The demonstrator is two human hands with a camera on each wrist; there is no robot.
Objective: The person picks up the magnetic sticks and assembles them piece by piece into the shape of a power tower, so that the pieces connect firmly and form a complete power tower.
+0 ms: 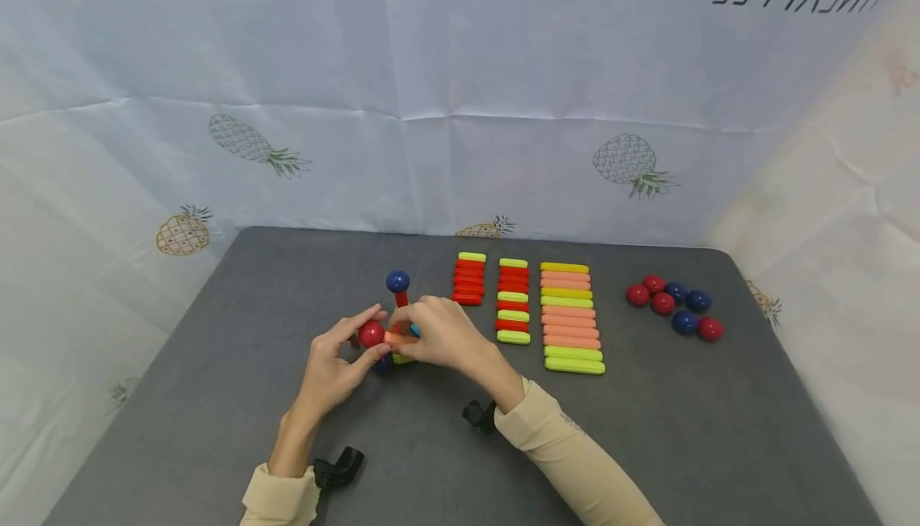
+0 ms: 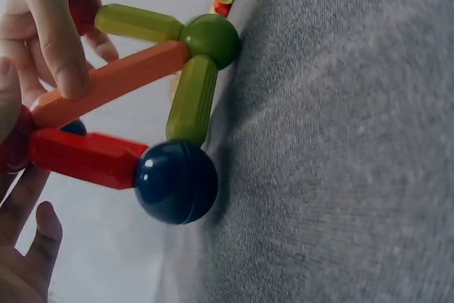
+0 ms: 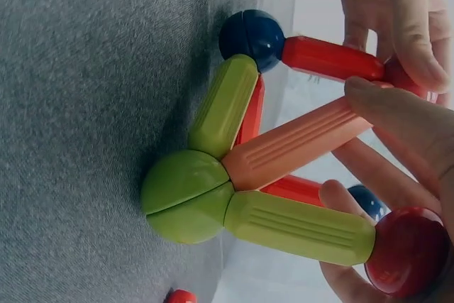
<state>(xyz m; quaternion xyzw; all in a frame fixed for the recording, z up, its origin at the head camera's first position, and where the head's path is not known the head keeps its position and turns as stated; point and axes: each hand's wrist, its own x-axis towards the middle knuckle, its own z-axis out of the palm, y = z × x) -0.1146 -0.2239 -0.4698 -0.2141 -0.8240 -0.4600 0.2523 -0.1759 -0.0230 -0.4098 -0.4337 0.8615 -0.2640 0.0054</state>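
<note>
Left hand (image 1: 327,362): gripping red ball (image 1: 370,334). Right hand (image 1: 446,334): pinching orange rod (image 3: 301,140), between both hands; contact with ball likely, partly hidden. Advisable: ball steady, rod aligned straight.

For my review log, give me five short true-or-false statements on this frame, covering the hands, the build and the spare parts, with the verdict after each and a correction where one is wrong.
1. The left hand holds a red ball. True.
2. The right hand holds nothing. False: it pinches an orange stick.
3. The green ball touches two green sticks. True.
4. The loose balls are all blue. False: some are red.
5. The loose sticks lie in two groups. False: there are three.
</note>
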